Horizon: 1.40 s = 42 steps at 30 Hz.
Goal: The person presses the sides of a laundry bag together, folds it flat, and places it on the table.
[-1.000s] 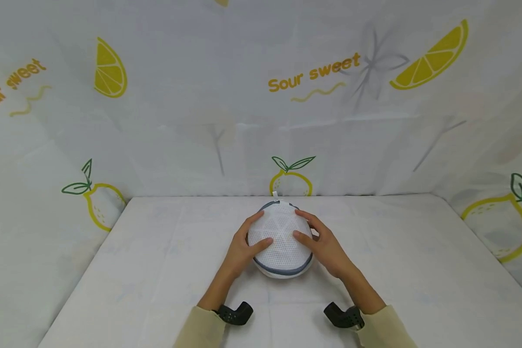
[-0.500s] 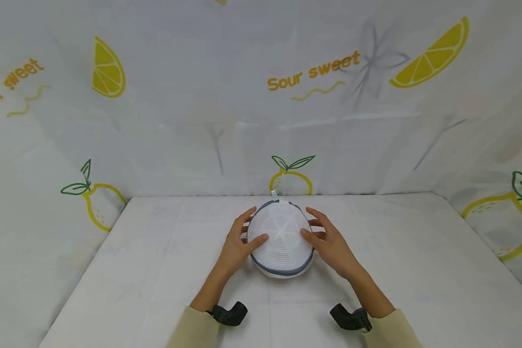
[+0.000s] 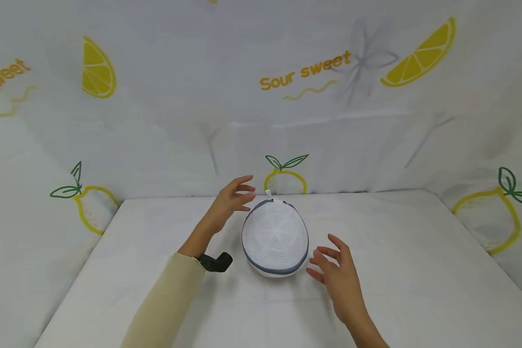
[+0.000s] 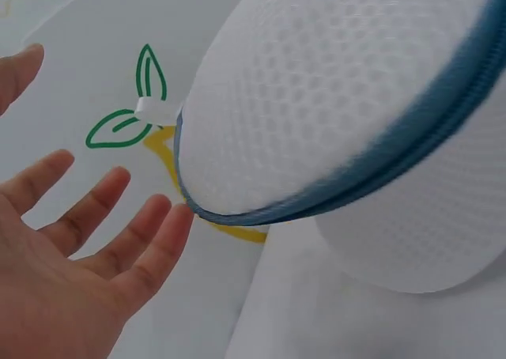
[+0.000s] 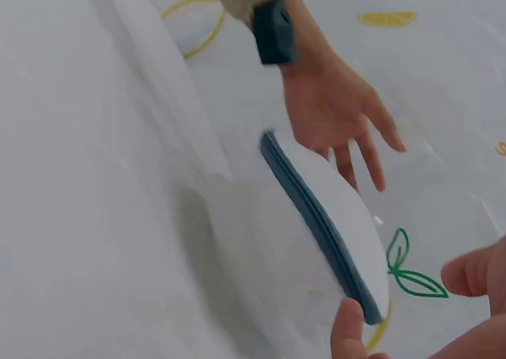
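A round white mesh laundry bag point(image 3: 275, 237) with a blue-grey zip point(image 3: 275, 271) round its edge sits on the table, a small white tab point(image 3: 268, 193) sticking out at its far side. My left hand point(image 3: 232, 202) is raised at the bag's far left, fingers spread and holding nothing. In the left wrist view, the little finger of that hand point(image 4: 87, 256) overlaps the zip edge point(image 4: 261, 214). To the bag's near right is my right hand point(image 3: 338, 275), fingers loosely bent with nothing in them. Its fingertips point(image 5: 348, 323) appear low in the right wrist view, by the zip's end.
White cloth covers the table point(image 3: 156, 290). Behind it rises a white backdrop point(image 3: 174, 96) printed with lemons and orange lettering. A black wrist camera point(image 3: 216, 262) is strapped at the left sleeve point(image 3: 167, 295).
Both hands have let go of the laundry bag. The left has lifted to the far left, and the right has drawn back toward the near right. The bag stays in its place.
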Tool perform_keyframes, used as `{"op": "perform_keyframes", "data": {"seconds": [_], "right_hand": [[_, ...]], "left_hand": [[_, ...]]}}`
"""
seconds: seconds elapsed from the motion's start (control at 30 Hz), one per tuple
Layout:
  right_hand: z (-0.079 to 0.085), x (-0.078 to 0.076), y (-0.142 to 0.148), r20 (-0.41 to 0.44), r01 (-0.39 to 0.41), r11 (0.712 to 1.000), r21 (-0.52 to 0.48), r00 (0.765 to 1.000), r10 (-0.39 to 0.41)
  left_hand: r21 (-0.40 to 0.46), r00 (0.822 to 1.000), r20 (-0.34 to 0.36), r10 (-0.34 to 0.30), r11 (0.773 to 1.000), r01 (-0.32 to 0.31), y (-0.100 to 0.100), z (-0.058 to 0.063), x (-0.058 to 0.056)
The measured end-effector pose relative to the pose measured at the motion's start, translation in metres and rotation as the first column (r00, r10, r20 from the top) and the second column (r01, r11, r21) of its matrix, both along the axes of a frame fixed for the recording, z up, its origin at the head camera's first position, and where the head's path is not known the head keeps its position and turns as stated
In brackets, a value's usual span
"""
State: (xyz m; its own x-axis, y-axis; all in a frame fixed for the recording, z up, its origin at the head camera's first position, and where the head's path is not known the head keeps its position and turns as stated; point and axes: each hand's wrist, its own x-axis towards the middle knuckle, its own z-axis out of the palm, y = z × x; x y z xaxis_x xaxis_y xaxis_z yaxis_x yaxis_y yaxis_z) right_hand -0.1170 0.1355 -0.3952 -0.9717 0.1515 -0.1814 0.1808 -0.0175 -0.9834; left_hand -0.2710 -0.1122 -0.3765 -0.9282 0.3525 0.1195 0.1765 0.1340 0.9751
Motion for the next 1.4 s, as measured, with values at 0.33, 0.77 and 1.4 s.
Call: {"op": "perform_keyframes", "data": {"seconds": [0.33, 0.77, 1.4], "right_hand": [[-0.018, 0.043, -0.039, 0.159, 0.254, 0.810, -0.529, 0.967, -0.200], [-0.032, 0.054, -0.081, 0.052, 0.316, 0.590, -0.743, 0.906, -0.420], [-0.036, 0.049, -0.093, -0.009, 0.269, 0.600, -0.753, 0.908, -0.419]], "left_hand": [[0.090, 0.986, 0.112, -0.127, 0.989, 0.118, 0.010, 0.005, -0.024], [-0.018, 0.972, 0.125, -0.198, 0.979, 0.202, 0.022, -0.003, -0.036], [0.102, 0.977, 0.044, -0.211, 0.973, 0.206, 0.037, -0.015, -0.025]]}}
